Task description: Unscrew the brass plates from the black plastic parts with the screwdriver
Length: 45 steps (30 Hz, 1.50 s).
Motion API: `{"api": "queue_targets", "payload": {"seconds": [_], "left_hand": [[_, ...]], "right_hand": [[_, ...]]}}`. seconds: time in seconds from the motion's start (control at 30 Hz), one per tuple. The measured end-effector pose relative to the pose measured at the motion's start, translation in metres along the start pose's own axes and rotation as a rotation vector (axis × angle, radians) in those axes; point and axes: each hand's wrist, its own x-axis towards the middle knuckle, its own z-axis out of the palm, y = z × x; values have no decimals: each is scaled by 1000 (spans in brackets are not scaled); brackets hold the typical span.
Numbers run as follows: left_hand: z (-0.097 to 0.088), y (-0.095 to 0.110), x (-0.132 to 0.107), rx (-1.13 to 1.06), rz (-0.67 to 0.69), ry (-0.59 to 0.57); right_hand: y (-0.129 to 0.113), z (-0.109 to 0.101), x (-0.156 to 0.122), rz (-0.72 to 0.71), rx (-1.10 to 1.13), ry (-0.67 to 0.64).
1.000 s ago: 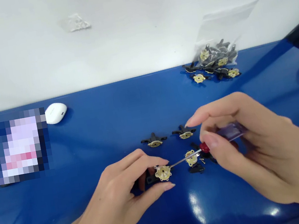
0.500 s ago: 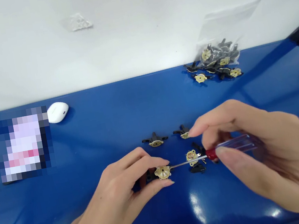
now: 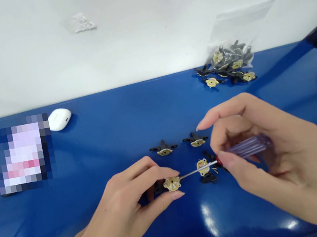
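Head view: a pale gold disc (image 3: 172, 184) is pinched at its rim by the left hand (image 3: 126, 199), thumb and index finger parted only by its width; whether the desk (image 3: 102, 132) is touched by it cannot be told. A screwdriver (image 3: 246, 148) is gripped by the right hand (image 3: 291, 172), its fingers curled around the handle, index finger raised, the tip pointed at the disc's right edge. To the right, a second disc (image 3: 201, 162), a black piece (image 3: 209, 179) and a screw (image 3: 215, 171) are seen; farther away, two brackets (image 3: 163, 148). The held disc is probably light, stiff and somewhat slippery, with fragile-looking lugs; it is best taken by opposite edges, clear of the tip.
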Motion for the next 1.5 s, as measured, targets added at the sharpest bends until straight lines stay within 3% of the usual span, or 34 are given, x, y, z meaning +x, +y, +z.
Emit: {"api": "queue_targets", "payload": {"seconds": [0.17, 0.33, 0.53, 0.7, 0.83, 1.0, 1.27, 1.37, 1.5], "left_hand": [[1, -2, 0, -8, 11, -21], [1, -3, 1, 3, 11, -7], [0, -2, 0, 1, 23, -8], [1, -3, 0, -3, 25, 3], [1, -3, 0, -5, 29, 7], [1, -2, 0, -7, 31, 24], [3, 0, -1, -6, 72, 87], [2, 2, -2, -16, 71, 86], [3, 5, -2, -33, 90, 109]], "right_hand": [[0, -3, 2, 30, 21, -50], [-1, -1, 0, 7, -5, 25], [0, 7, 4, -31, -33, -50], [-2, 6, 5, 25, -107, 110], [-6, 2, 9, 133, 64, 162], [-1, -5, 15, 353, 400, 15], [-9, 1, 8, 382, 520, -224], [-13, 7, 5, 308, 367, -239], [-10, 14, 0, -35, -16, -167]]}}
